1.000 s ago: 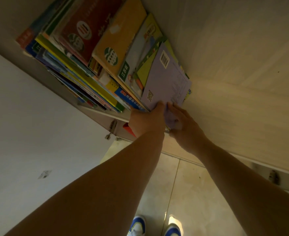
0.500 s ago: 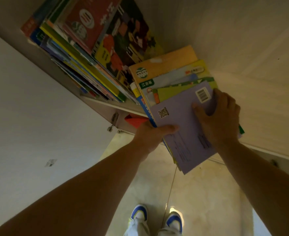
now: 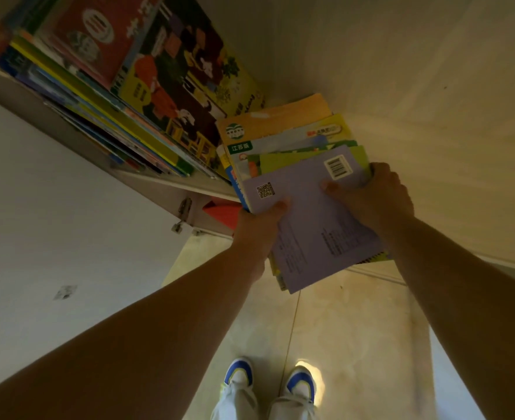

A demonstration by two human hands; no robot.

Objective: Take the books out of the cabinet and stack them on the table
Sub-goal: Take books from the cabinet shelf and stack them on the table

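A bundle of several thin books [image 3: 304,213], topped by a lavender cover with a barcode and QR code, juts out over the cabinet shelf's front edge. My left hand [image 3: 257,228] grips its near left corner, thumb on top. My right hand [image 3: 374,198] clamps its right side. More books [image 3: 123,95] still lean in a row on the shelf at upper left, a red cover and a yellow illustrated cover facing me.
The cabinet shelf [image 3: 432,165] of pale wood runs to the right. An open white cabinet door [image 3: 53,237] with a metal hinge [image 3: 182,215] hangs at left. Something red [image 3: 223,212] sits below the shelf edge. Tiled floor and my shoes [image 3: 268,386] are underneath.
The bundle has tipped away from the leaning row and slid out over the shelf edge toward me. My right hand moved from the near corner to the bundle's right side.
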